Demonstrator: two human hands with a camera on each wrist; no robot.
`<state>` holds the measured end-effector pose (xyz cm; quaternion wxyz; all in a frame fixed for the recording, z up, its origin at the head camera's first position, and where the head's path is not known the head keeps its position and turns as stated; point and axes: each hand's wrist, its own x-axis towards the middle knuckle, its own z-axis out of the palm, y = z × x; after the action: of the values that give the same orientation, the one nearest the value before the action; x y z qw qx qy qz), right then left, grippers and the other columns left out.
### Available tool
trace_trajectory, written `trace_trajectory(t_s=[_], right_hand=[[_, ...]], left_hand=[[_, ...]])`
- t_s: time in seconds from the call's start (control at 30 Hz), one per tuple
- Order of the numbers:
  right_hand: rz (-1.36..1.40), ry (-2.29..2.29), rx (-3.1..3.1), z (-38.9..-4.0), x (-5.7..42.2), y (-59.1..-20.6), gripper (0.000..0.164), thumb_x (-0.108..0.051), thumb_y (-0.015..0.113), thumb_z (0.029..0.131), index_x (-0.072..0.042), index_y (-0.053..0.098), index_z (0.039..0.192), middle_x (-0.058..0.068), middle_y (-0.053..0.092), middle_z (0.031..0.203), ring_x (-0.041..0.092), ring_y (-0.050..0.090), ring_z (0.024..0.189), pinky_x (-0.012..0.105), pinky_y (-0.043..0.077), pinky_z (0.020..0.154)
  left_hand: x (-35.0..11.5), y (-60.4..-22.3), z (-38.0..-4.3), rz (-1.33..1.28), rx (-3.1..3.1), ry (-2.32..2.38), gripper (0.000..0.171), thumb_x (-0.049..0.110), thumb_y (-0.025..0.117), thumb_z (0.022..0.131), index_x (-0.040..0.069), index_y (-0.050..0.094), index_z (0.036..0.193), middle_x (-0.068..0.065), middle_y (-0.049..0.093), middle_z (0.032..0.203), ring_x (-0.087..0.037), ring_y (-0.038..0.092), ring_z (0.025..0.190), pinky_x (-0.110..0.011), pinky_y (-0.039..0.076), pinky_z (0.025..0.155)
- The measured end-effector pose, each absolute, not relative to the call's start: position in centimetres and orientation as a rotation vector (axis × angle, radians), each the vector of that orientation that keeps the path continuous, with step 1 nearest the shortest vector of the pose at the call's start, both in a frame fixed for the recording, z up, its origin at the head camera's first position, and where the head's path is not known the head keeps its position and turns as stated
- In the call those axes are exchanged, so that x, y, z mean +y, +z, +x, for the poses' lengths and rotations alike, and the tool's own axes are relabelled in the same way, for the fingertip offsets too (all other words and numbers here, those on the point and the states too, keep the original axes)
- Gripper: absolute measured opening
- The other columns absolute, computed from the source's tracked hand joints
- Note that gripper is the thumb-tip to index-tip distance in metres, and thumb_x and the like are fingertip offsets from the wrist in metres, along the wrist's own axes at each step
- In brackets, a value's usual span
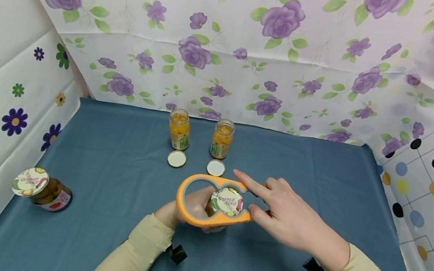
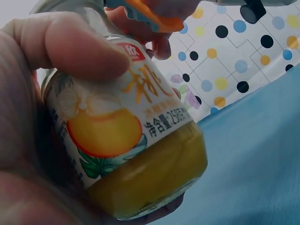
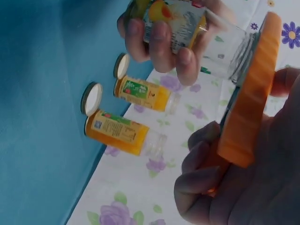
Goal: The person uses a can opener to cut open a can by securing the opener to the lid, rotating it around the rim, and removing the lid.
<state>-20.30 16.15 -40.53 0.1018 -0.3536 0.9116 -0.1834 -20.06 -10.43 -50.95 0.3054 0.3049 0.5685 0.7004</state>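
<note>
My left hand grips a glass jar of canned peaches, its fingers wrapped round the labelled body. On top is a printed lid. An orange jar opener with grey ridged inner edges surrounds this lid; its larger loop lies over my left hand in the head view. With my right hand I hold the opener's right end. The index finger stretches along the far side and the thumb is at the near side. Further fingers curl by the orange opener in the right wrist view.
Two open jars of yellow fruit stand at the back of the blue-covered table. In front of them lie two loose lids. A lidded jar of darker fruit stands at far left. Patterned cloths enclose three sides.
</note>
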Motion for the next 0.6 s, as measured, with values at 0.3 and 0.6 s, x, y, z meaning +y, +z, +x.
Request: trace_trajectory(t_s=[0.3,0.6], right_hand=[[-1.089,-0.452,2.727,-20.61,15.81,-40.41,0.058,-0.038,0.047,0.112,-0.054,0.028,0.165,-0.008,0.045,0.075,0.017,0.040,0.073,0.037,0.037,0.068],[-1.192,-0.389,2.765,-20.82,15.80,-40.36,0.058,-0.039,0.047,0.112,-0.052,0.028,0.165,-0.009,0.041,0.072,0.016,0.036,0.068,0.036,0.034,0.068]], left_hand=[[-10.31,-50.96,-20.06,0.828,1.476,1.838,0.071,0.019,0.075,0.081,-0.020,0.052,0.135,-0.001,0.067,0.087,-0.019,0.051,0.066,-0.038,0.045,0.062],[-10.42,-50.86,-19.78,0.802,1.442,1.837,0.082,0.023,0.073,0.093,-0.014,0.035,0.156,-0.003,0.065,0.095,-0.018,0.046,0.064,-0.036,0.042,0.063]])
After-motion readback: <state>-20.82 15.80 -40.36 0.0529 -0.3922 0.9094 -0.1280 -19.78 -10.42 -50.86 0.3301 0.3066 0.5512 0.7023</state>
